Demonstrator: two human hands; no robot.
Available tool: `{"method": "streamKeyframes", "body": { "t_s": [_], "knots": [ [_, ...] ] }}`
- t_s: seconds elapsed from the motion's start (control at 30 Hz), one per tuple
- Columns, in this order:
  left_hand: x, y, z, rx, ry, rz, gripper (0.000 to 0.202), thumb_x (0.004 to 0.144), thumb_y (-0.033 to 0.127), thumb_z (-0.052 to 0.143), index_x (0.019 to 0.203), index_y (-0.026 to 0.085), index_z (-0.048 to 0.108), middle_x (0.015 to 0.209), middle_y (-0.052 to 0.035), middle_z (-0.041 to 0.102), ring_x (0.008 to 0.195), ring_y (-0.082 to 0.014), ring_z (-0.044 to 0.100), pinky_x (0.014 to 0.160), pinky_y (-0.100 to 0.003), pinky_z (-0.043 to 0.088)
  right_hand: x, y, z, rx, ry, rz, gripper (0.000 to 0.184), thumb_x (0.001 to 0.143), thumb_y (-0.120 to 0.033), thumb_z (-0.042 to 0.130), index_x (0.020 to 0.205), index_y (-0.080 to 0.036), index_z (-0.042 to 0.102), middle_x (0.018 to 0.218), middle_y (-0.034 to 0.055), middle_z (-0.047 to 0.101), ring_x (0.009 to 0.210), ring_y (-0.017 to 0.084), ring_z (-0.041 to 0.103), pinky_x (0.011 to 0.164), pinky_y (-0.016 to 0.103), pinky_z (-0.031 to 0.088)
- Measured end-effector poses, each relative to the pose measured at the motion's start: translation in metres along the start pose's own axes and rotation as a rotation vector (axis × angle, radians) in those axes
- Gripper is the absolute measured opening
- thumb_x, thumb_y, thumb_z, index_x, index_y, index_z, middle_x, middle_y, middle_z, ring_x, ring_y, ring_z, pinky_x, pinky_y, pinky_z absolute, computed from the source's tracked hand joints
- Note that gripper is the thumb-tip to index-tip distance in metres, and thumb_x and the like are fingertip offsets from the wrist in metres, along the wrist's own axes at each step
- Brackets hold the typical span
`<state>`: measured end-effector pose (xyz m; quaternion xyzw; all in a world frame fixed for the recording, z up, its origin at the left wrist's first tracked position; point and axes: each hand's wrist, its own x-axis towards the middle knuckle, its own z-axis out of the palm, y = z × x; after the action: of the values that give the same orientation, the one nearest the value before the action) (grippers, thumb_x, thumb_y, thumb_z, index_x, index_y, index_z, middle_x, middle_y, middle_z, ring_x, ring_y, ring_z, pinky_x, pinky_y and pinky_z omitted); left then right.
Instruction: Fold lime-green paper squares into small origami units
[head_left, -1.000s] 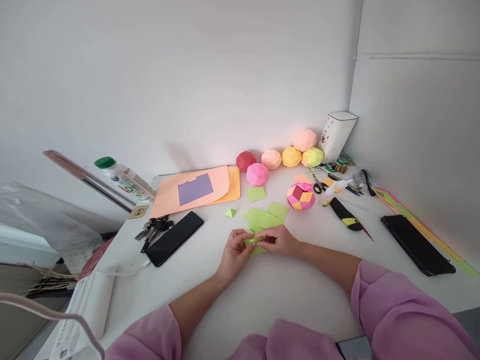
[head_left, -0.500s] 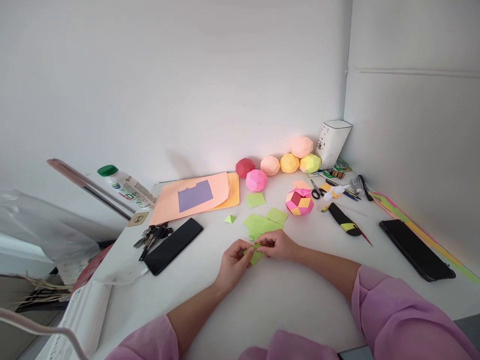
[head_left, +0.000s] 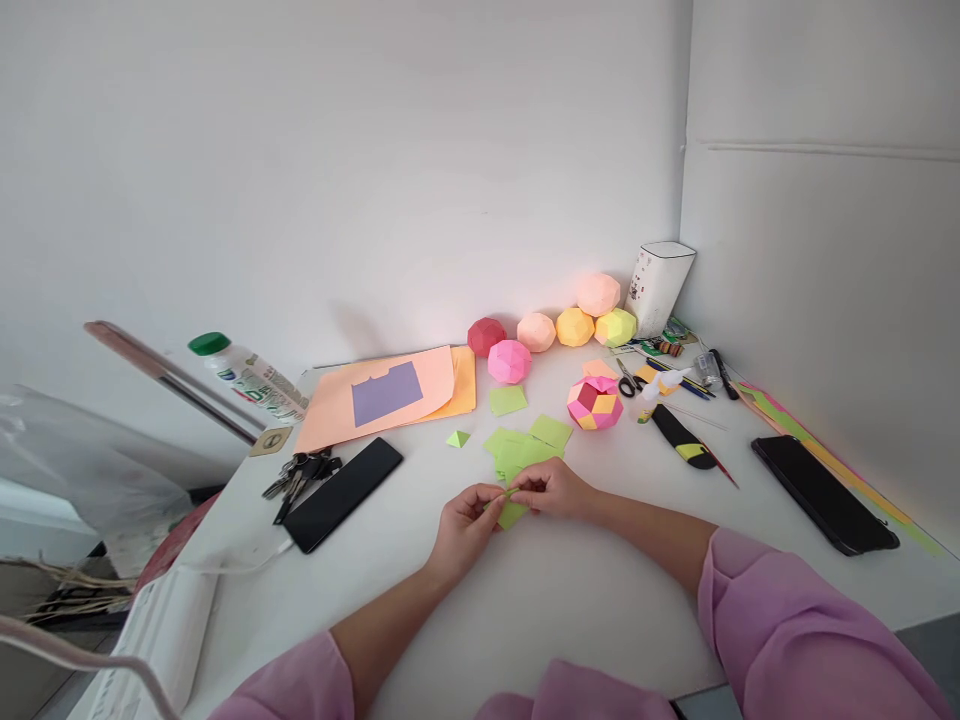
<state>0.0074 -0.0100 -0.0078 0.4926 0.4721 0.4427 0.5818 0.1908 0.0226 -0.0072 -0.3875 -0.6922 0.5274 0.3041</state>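
Observation:
A small piece of green paper (head_left: 511,493) is pinched between both hands, low over the near part of the table. My left hand (head_left: 466,522) grips it from the left with thumb and fingers. From the right, my right hand (head_left: 553,489) holds its other side; the fingers hide much of it. Just beyond the hands lie several loose green paper squares (head_left: 527,449), overlapping. One more green square (head_left: 508,399) lies farther back. To the left sits a small folded green pyramid (head_left: 457,439). A multicoloured paper ball (head_left: 595,404) with an open top stands at the right.
Several finished paper balls (head_left: 575,327) line the wall. On the left are orange sheets (head_left: 322,411), keys (head_left: 304,471), a black phone (head_left: 343,495) and a bottle (head_left: 247,375). On the right lie scissors (head_left: 628,381), a glue bottle (head_left: 660,388), a cutter (head_left: 682,437) and another phone (head_left: 823,493).
Both hands stay pinched on the green paper, with only a slight shift of the fingers. The whole view has slid slightly as the head turned a little.

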Motion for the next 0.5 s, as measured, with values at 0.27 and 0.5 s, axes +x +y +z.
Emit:
{"method": "streamKeyframes", "body": {
  "t_s": [0.27, 0.5],
  "knots": [
    [0.0009, -0.0011, -0.0012, -0.029, -0.045, 0.006, 0.026, 0.071, 0.041, 0.068, 0.072, 0.015, 0.063, 0.075, -0.0035, 0.064, 0.060, -0.0117, 0.055, 0.053, -0.024, 0.046, 0.0010, 0.0001, 0.0007, 0.016, -0.013, -0.018, 0.026, 0.077, -0.039, 0.061, 0.080, -0.014, 0.069, 0.057, -0.0013, 0.056, 0.049, 0.010, 0.051, 0.048, 0.021, 0.040],
    [0.0011, -0.0003, -0.0001, -0.046, -0.063, 0.018, 0.025, 0.070, 0.040, 0.069, 0.072, 0.016, 0.064, 0.079, -0.0048, 0.064, 0.065, -0.0139, 0.056, 0.053, -0.024, 0.047, 0.0007, -0.0017, 0.0000, 0.025, 0.001, 0.000, 0.025, 0.076, -0.038, 0.063, 0.078, -0.014, 0.068, 0.058, -0.0011, 0.056, 0.049, 0.009, 0.050, 0.048, 0.021, 0.040]
  ]
}}
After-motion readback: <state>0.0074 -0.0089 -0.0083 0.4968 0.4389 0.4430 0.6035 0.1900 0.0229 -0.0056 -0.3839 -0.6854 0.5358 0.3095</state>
